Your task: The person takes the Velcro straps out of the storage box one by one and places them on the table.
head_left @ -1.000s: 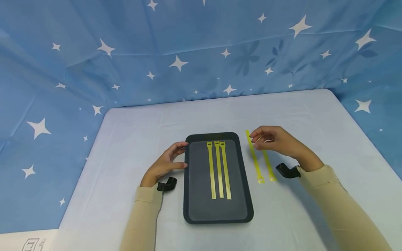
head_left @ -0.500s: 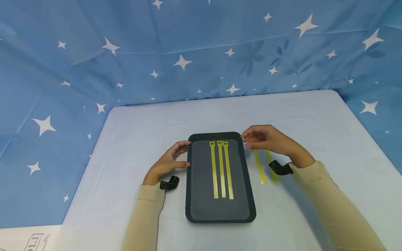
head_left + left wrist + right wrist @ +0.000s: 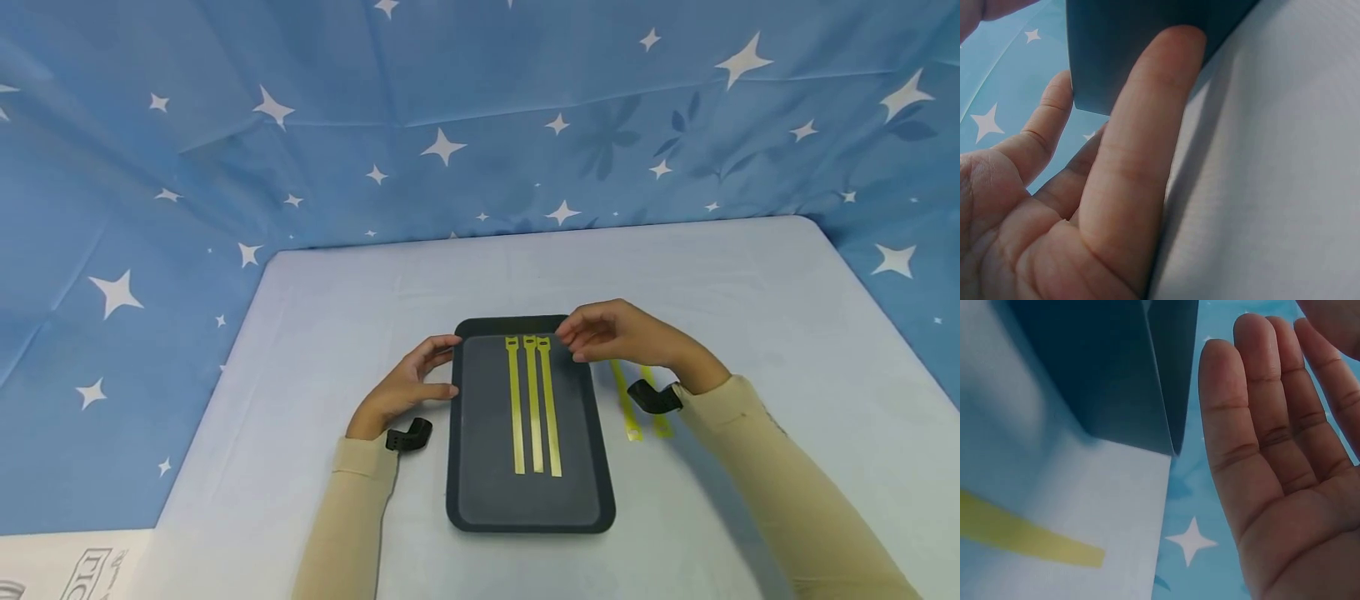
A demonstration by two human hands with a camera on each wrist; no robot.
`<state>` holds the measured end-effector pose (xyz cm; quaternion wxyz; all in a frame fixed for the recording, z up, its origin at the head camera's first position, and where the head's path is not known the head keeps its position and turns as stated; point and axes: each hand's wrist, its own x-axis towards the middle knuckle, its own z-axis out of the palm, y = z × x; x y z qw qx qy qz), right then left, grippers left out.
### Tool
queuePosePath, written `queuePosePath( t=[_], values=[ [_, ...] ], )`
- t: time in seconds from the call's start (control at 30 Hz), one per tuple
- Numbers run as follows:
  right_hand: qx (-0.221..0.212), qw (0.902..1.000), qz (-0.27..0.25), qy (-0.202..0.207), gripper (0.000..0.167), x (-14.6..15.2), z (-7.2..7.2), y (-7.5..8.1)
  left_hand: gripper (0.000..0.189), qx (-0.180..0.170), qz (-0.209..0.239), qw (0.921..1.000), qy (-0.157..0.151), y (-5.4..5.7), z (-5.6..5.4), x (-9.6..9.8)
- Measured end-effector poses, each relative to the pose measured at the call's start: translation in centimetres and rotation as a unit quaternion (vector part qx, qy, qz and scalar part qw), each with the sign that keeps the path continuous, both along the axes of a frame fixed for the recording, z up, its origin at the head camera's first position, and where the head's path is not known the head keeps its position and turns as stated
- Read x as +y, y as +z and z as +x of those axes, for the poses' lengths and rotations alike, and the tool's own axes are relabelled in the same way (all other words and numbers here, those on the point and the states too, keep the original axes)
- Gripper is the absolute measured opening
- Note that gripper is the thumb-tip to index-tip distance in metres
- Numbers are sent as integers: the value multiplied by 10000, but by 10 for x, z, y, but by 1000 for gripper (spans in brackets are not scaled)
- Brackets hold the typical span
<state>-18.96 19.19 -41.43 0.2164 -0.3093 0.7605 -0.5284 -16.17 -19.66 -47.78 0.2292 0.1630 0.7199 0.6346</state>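
Observation:
A dark grey rectangular tray (image 3: 531, 527) lies on the white table. Inside it, three yellow slotted-head cable straps (image 3: 535, 408) lie lengthwise, side by side. My left hand (image 3: 401, 385) is at the tray's left side, its fingertips and thumb against the outer wall. The left wrist view shows that thumb (image 3: 1138, 144) laid straight against the dark wall. Above the tray's far right corner hovers my right hand (image 3: 628, 337), with nothing held. Its fingers (image 3: 1260, 369) are extended in the right wrist view. Two more yellow straps (image 3: 628, 408) lie right of the tray, partly hidden by the right hand and wrist.
Each wrist carries a black camera mount (image 3: 409, 435). A blue cloth (image 3: 495, 125) with white stars hangs behind the table and down its sides. Printed pale material (image 3: 75, 562) shows at the lower left.
My right hand has moved left, from over the loose straps to over the tray's far right corner. My left hand has stayed at the tray's left side. The head view has shifted slightly.

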Motion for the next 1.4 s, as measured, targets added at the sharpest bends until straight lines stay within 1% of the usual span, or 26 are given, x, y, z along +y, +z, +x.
queuePosePath(
  t=[0.33, 0.47, 0.63, 0.77, 0.97, 1.1, 1.23, 1.4],
  values=[
    [-32, 9984, 188, 537, 31, -14, -9, -4, 83, -5, -4, 10000, 14, 0, -1, 0],
    [121, 9957, 400, 831, 30, -21, -12, -3, 82, 58, -24, 10000, -2, -1, -2, 0],
    [268, 9897, 739, 1193, 28, -31, -17, 4, 82, 103, -79, 9999, -17, -1, -3, -1],
    [250, 9840, 957, 1481, 28, -40, -23, 7, 81, 78, -128, 9999, 9, -1, -3, -1],
    [24, 9728, 1198, 1985, 27, -51, -34, 14, 82, 113, -56, 9999, -1, -3, -5, -1],
    [-79, 9665, 1217, 2260, 26, -59, -43, 18, 82, 136, -23, 9999, -30, -3, -6, -1],
    [-187, 9622, 1277, 2397, 27, -69, -50, 17, 82, 123, -61, 9999, -41, -2, -5, -1],
    [-277, 9571, 1398, 2523, 27, -83, -56, 12, 81, 111, 18, 9999, -65, -2, -6, -1]
  ],
)
